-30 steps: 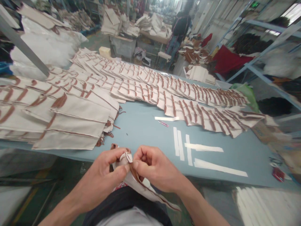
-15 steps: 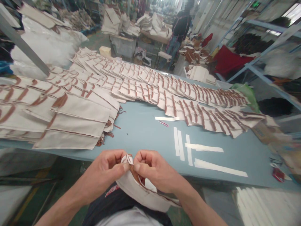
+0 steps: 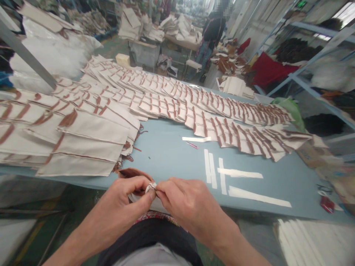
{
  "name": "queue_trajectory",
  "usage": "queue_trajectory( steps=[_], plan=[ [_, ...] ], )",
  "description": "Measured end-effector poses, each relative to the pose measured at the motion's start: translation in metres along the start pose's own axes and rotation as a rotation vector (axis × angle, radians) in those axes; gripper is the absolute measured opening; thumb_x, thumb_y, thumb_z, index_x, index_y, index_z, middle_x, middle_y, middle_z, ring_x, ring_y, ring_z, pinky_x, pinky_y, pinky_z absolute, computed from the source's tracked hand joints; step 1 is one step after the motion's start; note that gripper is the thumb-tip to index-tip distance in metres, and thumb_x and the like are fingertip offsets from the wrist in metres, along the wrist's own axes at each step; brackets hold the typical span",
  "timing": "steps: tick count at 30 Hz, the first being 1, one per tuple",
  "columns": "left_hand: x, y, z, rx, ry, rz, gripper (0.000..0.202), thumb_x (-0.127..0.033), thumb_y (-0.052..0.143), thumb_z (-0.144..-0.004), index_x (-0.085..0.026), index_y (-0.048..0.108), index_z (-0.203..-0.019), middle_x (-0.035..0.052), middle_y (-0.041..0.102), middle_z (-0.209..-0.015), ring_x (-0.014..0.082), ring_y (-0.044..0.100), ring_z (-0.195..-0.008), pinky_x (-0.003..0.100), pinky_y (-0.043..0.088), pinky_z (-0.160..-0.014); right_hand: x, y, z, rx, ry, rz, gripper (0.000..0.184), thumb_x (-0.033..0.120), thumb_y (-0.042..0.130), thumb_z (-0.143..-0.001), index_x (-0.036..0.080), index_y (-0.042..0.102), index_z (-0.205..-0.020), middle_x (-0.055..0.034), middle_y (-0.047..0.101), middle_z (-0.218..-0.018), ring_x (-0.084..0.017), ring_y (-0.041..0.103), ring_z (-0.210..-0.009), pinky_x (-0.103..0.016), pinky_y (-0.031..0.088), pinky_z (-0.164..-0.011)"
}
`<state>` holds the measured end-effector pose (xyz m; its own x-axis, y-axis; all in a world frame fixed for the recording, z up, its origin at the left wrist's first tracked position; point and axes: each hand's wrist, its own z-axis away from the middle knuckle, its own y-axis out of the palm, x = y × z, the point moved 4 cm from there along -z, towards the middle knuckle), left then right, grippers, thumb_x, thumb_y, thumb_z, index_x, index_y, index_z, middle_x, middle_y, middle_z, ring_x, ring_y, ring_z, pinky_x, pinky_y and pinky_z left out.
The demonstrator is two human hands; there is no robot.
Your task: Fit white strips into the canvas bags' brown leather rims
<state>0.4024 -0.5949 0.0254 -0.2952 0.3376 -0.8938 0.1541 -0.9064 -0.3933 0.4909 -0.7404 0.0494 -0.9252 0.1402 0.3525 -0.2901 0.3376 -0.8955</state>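
My left hand (image 3: 126,201) and my right hand (image 3: 188,203) meet at the near edge of the blue table (image 3: 172,147). Both pinch the corner of a cream fabric piece (image 3: 151,187) with brown trim between thumb and fingers. A brown strap loop (image 3: 130,173) arches over my left hand. Most of the piece is hidden behind my hands. A stack of finished cream pieces with brown straps (image 3: 88,144) lies just left of my hands.
Long overlapping rows of cream pieces with brown straps (image 3: 199,111) cover the back of the table. White strips (image 3: 238,173) and a small pink clip (image 3: 192,145) lie on the right. A person (image 3: 210,37) stands far back. Shelving (image 3: 318,66) stands at right.
The hanging part of the fabric piece has been gathered up and no longer drapes below my hands. My right hand has turned palm-down and a brown loop now shows above my left hand.
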Motion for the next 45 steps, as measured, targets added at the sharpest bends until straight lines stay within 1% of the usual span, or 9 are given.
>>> queue_trajectory(
  steps=[8, 12, 15, 18, 29, 34, 39, 42, 45],
  plan=[
    [-0.006, 0.003, -0.001, 0.013, -0.005, -0.031, 0.038, -0.041, 0.053, -0.098, -0.022, 0.066, -0.068, -0.0002, 0.071, -0.074, 0.0192, 0.065, -0.074, 0.025, 0.047, -0.067, -0.004, 0.003, -0.005, 0.075, 0.056, -0.005, 0.014, 0.009, 0.063, -0.103, 0.019, 0.067, -0.093, -0.0032, 0.074, -0.080, -0.018, 0.069, -0.066, -0.033, 0.034, -0.055],
    [-0.004, 0.001, -0.004, -0.045, 0.007, -0.036, 0.030, -0.033, 0.055, -0.091, -0.022, 0.058, -0.063, -0.0026, 0.064, -0.067, 0.0172, 0.057, -0.068, 0.025, 0.042, -0.064, -0.015, 0.014, -0.012, 0.063, 0.354, -0.388, 0.009, 0.012, 0.065, -0.092, 0.019, 0.065, -0.086, 0.0006, 0.070, -0.073, -0.015, 0.064, -0.063, -0.026, 0.037, -0.059],
    [0.011, 0.006, -0.008, 0.050, -0.028, 0.090, 0.031, -0.039, 0.056, -0.093, -0.021, 0.058, -0.067, -0.0021, 0.061, -0.070, 0.0166, 0.053, -0.069, 0.025, 0.041, -0.063, -0.024, 0.026, -0.010, 0.145, 0.593, -0.780, 0.010, 0.014, 0.065, -0.086, 0.020, 0.062, -0.078, 0.0054, 0.062, -0.065, -0.011, 0.054, -0.057, -0.022, 0.037, -0.054],
    [0.024, 0.009, -0.011, 0.134, -0.068, 0.221, 0.036, -0.048, 0.057, -0.096, -0.020, 0.062, -0.074, -0.0025, 0.059, -0.071, 0.0163, 0.051, -0.069, 0.025, 0.041, -0.064, -0.027, 0.032, -0.007, 0.198, 0.708, -1.007, 0.009, 0.019, 0.064, -0.087, 0.020, 0.063, -0.078, 0.0067, 0.059, -0.062, -0.009, 0.048, -0.054, -0.020, 0.034, -0.049],
    [0.005, -0.002, -0.014, 0.012, 0.087, -0.093, 0.028, -0.030, 0.056, -0.093, -0.021, 0.066, -0.069, -0.0044, 0.069, -0.068, 0.0148, 0.059, -0.066, 0.023, 0.043, -0.066, -0.022, 0.026, -0.007, 0.068, 0.627, -0.815, 0.010, 0.014, 0.065, -0.086, 0.018, 0.065, -0.077, 0.0067, 0.059, -0.062, -0.008, 0.050, -0.054, -0.020, 0.033, -0.051],
    [0.009, -0.003, -0.013, 0.109, 0.081, -0.080, 0.032, -0.034, 0.054, -0.097, -0.020, 0.068, -0.072, -0.0028, 0.071, -0.071, 0.0159, 0.063, -0.069, 0.023, 0.045, -0.068, -0.024, 0.033, -0.002, 0.128, 0.741, -0.971, 0.010, 0.017, 0.065, -0.086, 0.019, 0.063, -0.077, 0.0064, 0.059, -0.059, -0.009, 0.050, -0.052, -0.019, 0.032, -0.046],
    [0.024, 0.002, -0.011, 0.182, -0.071, 0.126, 0.042, -0.050, 0.053, -0.096, -0.018, 0.070, -0.075, 0.0004, 0.069, -0.072, 0.0178, 0.060, -0.069, 0.025, 0.046, -0.066, -0.023, 0.044, -0.001, 0.215, 0.804, -1.206, 0.010, 0.017, 0.061, -0.089, 0.020, 0.060, -0.079, 0.0049, 0.062, -0.062, -0.011, 0.055, -0.053, -0.020, 0.043, -0.052],
    [0.026, 0.003, -0.012, 0.188, -0.142, 0.182, 0.046, -0.056, 0.057, -0.096, -0.017, 0.070, -0.077, -0.0002, 0.066, -0.071, 0.0168, 0.057, -0.069, 0.024, 0.045, -0.064, -0.025, 0.037, -0.002, 0.170, 0.737, -1.067, 0.012, 0.021, 0.064, -0.091, 0.019, 0.063, -0.079, 0.0046, 0.061, -0.062, -0.011, 0.053, -0.054, -0.020, 0.038, -0.050],
    [0.019, 0.001, -0.013, 0.170, -0.100, 0.122, 0.048, -0.057, 0.056, -0.098, -0.017, 0.071, -0.076, 0.0003, 0.067, -0.074, 0.0177, 0.059, -0.073, 0.024, 0.046, -0.067, -0.025, 0.023, -0.004, 0.081, 0.582, -0.815, 0.013, 0.025, 0.069, -0.094, 0.019, 0.067, -0.083, 0.0021, 0.068, -0.068, -0.012, 0.061, -0.060, -0.022, 0.042, -0.056]
  ],
)
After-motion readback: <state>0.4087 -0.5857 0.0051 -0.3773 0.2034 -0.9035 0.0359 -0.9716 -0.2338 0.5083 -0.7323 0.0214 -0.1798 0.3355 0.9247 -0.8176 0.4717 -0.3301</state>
